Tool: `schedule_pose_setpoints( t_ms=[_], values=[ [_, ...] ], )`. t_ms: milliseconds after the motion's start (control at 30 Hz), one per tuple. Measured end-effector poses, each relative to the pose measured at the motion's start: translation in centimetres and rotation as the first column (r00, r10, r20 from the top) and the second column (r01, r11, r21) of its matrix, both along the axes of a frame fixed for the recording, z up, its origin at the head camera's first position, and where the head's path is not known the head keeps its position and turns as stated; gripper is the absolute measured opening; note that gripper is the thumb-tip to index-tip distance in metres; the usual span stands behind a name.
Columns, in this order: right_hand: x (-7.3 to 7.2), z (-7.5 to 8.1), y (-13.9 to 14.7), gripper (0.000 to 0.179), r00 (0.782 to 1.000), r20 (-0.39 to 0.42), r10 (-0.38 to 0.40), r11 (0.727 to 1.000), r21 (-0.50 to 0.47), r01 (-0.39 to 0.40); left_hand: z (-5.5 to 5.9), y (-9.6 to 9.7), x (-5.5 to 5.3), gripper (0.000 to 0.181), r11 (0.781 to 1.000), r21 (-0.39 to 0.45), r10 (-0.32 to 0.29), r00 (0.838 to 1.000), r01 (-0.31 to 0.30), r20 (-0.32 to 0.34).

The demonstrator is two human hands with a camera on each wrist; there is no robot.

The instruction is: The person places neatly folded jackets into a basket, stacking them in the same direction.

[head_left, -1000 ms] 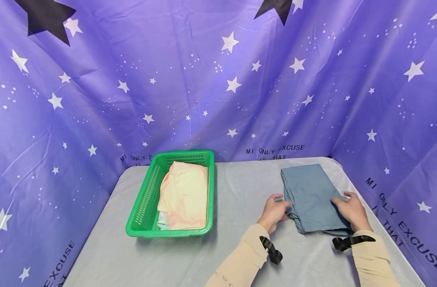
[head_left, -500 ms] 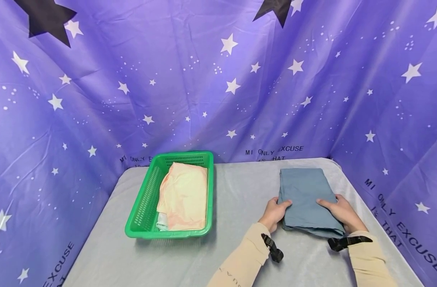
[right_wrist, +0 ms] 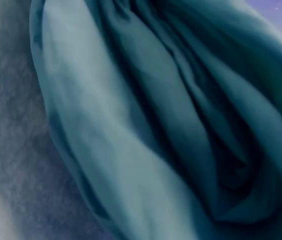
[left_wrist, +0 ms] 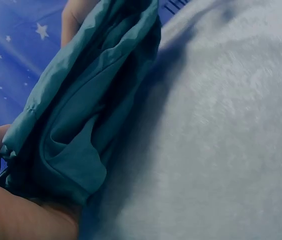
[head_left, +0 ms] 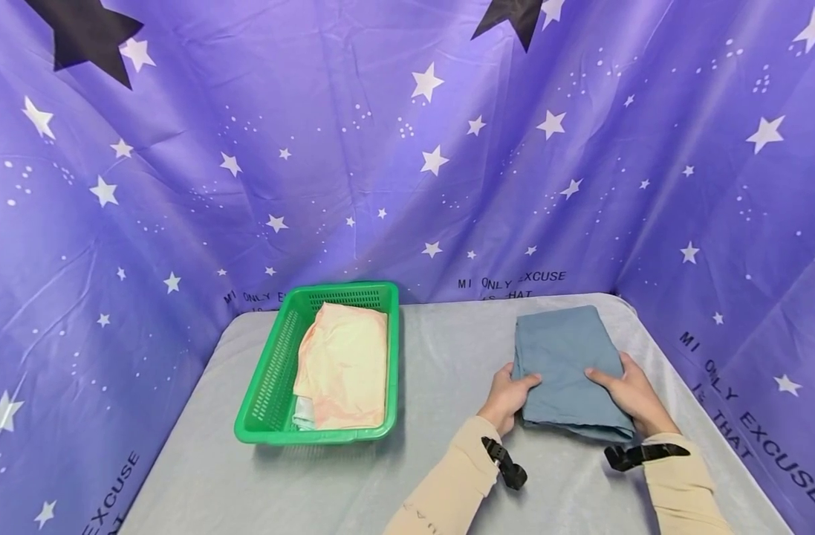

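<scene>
A folded blue-grey garment (head_left: pixel 567 364) is held flat between both hands at the right side of the table, its near edge appearing slightly raised. My left hand (head_left: pixel 505 397) grips its left edge, thumb on top and the other fingers out of sight beneath. On the opposite edge, my right hand (head_left: pixel 633 394) grips it the same way. Layered folds of the garment (left_wrist: pixel 81 130) show from the side in the left wrist view. Close-up folds of the garment (right_wrist: pixel 131 130) fill most of the right wrist view, where no fingers show.
Left of centre on the grey cloth-covered table (head_left: pixel 447 357) stands a green plastic basket (head_left: pixel 316 437). Inside it lie a folded pale pink garment (head_left: pixel 347 364) and a light blue cloth (head_left: pixel 303 413) under it. A purple star-print curtain (head_left: pixel 354 148) encloses the table's back and sides.
Both hands have taken hold of the blue-grey garment by its sides. It has straightened and shifted slightly left, and the right hand has moved left with it. The basket has stayed put.
</scene>
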State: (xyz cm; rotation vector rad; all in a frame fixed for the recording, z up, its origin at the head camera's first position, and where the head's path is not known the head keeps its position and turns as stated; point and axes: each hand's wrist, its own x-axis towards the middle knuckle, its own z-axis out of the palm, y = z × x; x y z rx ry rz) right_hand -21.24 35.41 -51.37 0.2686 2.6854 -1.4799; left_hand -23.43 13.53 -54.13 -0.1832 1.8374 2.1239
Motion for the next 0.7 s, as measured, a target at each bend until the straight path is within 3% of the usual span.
schedule_pose_setpoints(
  t_ms=[167, 433, 700],
  values=[
    [0.3, 0.9, -0.6, 0.087, 0.999, -0.043, -0.009, 1.000, -0.020, 0.008, 1.2, -0.8, 0.1, 0.037, 0.998, 0.065, -0.008, 0.999, 0.010, -0.032],
    [0.7, 2.8, -2.2, 0.085, 0.995, -0.101, -0.019, 0.997, -0.076, 0.011, 3.8, -2.8, 0.6, 0.053, 0.996, 0.086, -0.015, 0.997, 0.021, -0.070],
    [0.7, 4.4, -4.0, 0.081, 0.989, -0.143, -0.032, 0.986, -0.165, 0.008, 5.9, -5.2, 0.6, 0.042, 0.990, 0.123, -0.045, 0.989, 0.062, -0.138]
  ],
)
